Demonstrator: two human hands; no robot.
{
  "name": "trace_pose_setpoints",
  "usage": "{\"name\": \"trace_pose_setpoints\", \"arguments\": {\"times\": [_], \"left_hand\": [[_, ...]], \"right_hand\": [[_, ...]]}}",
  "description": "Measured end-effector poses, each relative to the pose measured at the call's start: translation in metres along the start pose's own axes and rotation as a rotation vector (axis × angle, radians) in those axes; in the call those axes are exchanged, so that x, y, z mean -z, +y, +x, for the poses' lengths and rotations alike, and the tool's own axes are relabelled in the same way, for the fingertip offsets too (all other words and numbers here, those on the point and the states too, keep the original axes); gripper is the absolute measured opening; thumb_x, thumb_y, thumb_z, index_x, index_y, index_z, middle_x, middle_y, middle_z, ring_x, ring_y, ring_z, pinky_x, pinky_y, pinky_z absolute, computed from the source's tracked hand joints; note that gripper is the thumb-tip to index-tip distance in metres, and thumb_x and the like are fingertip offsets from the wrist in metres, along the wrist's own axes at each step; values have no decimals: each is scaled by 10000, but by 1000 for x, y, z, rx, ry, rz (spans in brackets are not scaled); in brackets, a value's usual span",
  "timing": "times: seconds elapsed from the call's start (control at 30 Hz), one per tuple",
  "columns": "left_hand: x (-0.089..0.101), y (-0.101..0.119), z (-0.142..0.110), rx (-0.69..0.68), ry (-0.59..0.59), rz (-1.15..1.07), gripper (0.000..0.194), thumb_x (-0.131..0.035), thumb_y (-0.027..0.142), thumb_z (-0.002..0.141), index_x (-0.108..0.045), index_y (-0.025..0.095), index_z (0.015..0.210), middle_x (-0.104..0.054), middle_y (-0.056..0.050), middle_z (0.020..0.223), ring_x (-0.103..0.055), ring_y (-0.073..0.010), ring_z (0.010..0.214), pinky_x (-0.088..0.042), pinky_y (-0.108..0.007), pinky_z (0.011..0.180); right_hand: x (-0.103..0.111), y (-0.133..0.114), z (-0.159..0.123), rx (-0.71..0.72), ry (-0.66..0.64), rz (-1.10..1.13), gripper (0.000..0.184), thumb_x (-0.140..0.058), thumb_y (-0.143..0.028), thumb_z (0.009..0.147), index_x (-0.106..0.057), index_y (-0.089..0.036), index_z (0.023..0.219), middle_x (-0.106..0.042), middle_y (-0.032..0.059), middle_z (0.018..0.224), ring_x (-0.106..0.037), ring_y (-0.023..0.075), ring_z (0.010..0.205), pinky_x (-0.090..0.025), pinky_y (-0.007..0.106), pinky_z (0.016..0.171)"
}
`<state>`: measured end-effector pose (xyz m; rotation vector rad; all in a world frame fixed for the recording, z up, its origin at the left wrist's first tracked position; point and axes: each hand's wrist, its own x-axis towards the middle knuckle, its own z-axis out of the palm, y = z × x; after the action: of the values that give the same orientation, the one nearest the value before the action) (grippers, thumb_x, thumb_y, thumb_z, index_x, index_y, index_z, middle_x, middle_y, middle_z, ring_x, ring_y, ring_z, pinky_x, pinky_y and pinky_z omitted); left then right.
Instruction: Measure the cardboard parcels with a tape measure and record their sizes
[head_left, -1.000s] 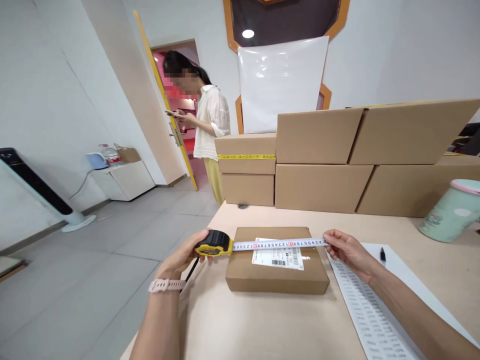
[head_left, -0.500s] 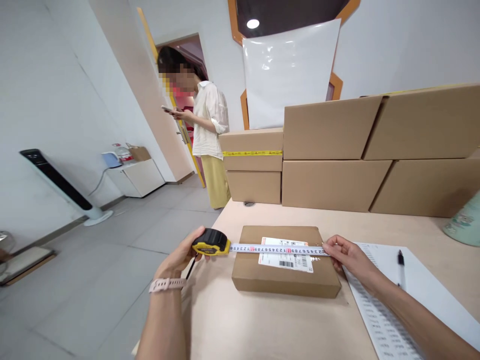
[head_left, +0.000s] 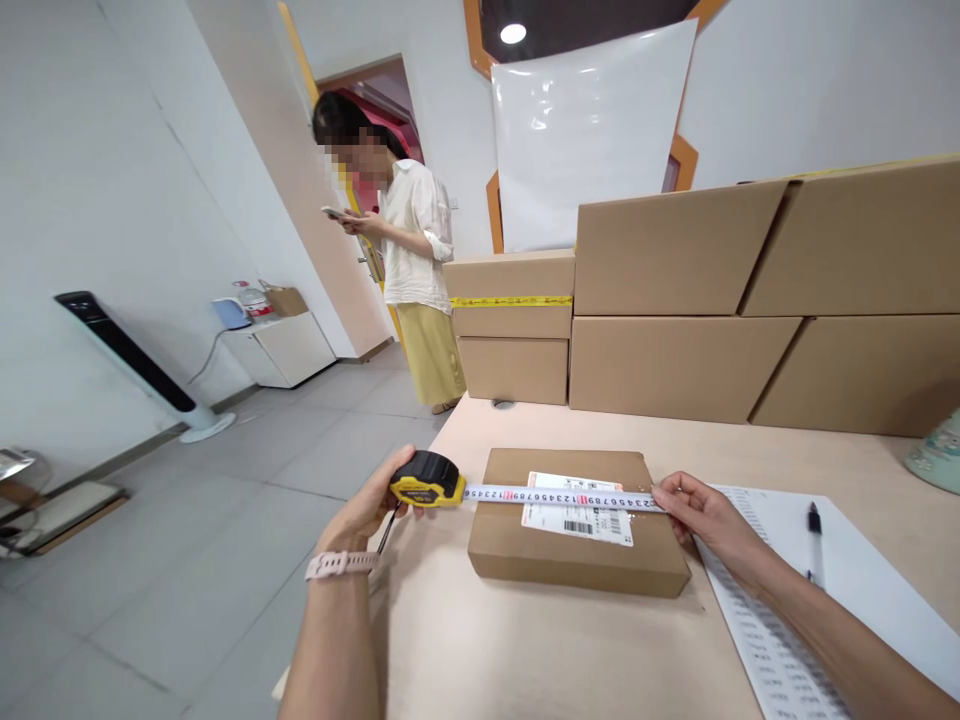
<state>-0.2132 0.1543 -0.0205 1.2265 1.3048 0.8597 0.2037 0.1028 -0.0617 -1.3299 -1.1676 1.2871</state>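
Note:
A flat cardboard box [head_left: 570,555] with a white shipping label [head_left: 577,507] lies on the pale table [head_left: 525,650]. My left hand [head_left: 367,510] is closed round a yellow and black tape measure case [head_left: 426,480] just left of the box. The white tape blade [head_left: 562,497] runs across the box top to its right edge. There my right hand [head_left: 701,515] pinches the blade's end.
Large cardboard boxes [head_left: 675,300] are stacked along the table's back. A printed sheet [head_left: 780,620] with a black pen [head_left: 813,520] lies at the right, a pale green cup [head_left: 937,455] beyond it. Another person [head_left: 409,250] stands by the doorway looking at a phone. A tower fan [head_left: 135,365] stands on the floor at left.
The view has swung slightly left and up, so the box and hands sit further right. Both hands keep the tape stretched over the box. The other person has stepped a little nearer.

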Motion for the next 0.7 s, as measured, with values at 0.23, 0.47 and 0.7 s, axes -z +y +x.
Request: {"name": "trace_pose_setpoints", "arguments": {"times": [0.23, 0.47, 0.7], "left_hand": [[0, -2, 1, -6, 5, -16, 576, -430, 642, 821, -668, 128, 719, -690, -88, 543, -562, -138, 434, -248, -223, 391], [1, -4, 3, 3, 19, -22, 573, -419, 633, 828, -667, 134, 693, -693, -89, 544, -558, -141, 431, -257, -223, 397], [1, -4, 4, 1, 32, -22, 554, -419, 623, 834, -657, 140, 705, -685, -87, 528, -554, -146, 431, -252, -230, 407]], "right_hand": [[1, 4, 2, 3, -2, 8, 430, -699, -607, 673, -546, -207, 704, -504, -45, 522, -422, 99, 485, -334, 236, 501], [1, 1, 1, -28, -12, 11, 456, -689, -634, 664, -532, -208, 706, -514, -47, 528, -415, 95, 500, -329, 228, 504], [-2, -3, 0, -44, 0, 12, 450, -716, -618, 642, -534, -209, 695, -515, -43, 524, -408, 94, 491, -325, 232, 495]]}}
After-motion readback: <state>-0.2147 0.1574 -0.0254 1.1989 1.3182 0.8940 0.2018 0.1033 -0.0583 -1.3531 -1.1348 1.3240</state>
